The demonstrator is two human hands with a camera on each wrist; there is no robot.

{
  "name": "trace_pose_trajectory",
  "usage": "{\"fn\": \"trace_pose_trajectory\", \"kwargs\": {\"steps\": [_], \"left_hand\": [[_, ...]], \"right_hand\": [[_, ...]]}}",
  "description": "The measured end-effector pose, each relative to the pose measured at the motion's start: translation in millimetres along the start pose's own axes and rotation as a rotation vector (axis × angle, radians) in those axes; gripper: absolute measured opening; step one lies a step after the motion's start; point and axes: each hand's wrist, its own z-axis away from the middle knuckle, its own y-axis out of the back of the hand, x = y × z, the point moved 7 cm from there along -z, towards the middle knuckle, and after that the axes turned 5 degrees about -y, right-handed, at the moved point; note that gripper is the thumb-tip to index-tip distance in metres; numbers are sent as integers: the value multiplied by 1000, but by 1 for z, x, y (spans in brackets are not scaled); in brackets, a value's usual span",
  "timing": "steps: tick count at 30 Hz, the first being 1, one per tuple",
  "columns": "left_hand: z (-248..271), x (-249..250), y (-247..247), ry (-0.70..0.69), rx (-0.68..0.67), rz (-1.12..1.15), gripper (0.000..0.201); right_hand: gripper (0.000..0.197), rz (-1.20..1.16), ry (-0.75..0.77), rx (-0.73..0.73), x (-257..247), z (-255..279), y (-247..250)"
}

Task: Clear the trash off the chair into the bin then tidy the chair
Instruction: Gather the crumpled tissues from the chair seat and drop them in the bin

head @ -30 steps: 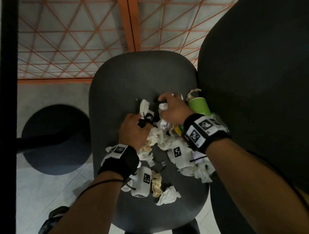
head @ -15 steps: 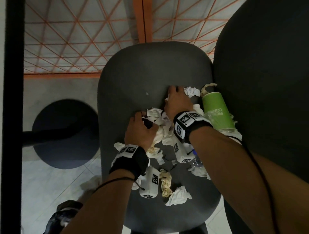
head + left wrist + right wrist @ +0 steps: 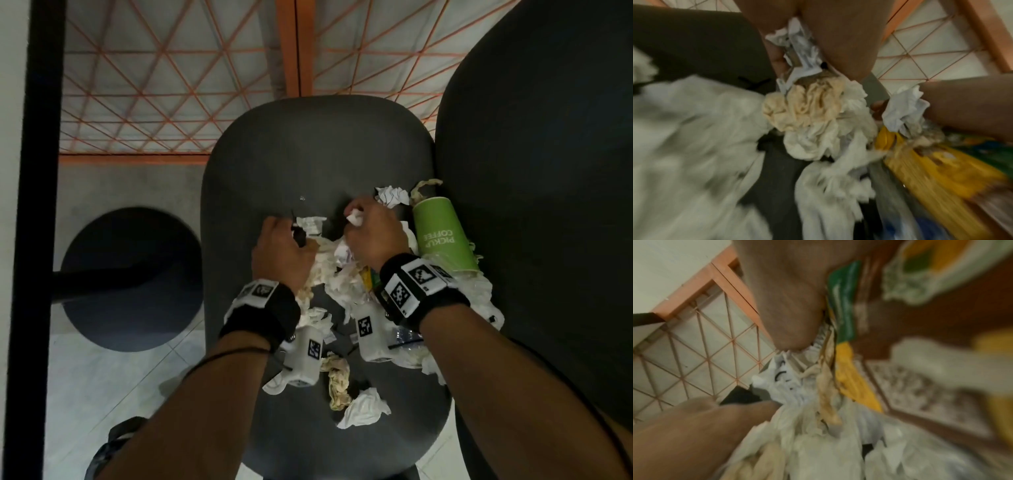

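Observation:
A dark grey chair seat carries a pile of trash: crumpled white tissues, a beige tissue, a yellow wrapper and a green paper cup lying on its side at the right. My left hand curls over the pile's left side and grips crumpled paper with beige tissue below it. Beside it, my right hand pinches a white paper wad. Just beyond the right hand lies a loose paper ball. No bin is plainly in view.
A big dark rounded chair back rises right of the seat. On the left floor sits a dark round base with a black post. An orange lattice panel stands behind. Pale tiles lie below.
My right hand has drawn back from the far paper ball and curled round a white wad. The left hand stays on the pile, its fingers closed tighter on the paper.

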Motion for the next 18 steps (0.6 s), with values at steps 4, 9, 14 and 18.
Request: {"fn": "trace_pose_trajectory", "kwargs": {"steps": [4,9,14,18], "left_hand": [[-34,22,5,-129,-1,-59,29],[-50,25,-16,-188,-175,-267,48],[-54,30,-11,-214,-174,-302,33],[-41,24,-10,-223,-190,-243,33]], "right_hand": [[44,41,26,-111,-4,5,-19],[42,49,22,-71,-5,5,-28],[42,44,82,-66,-1,13,-36],[35,1,74,-59,9,14,-36]]}}
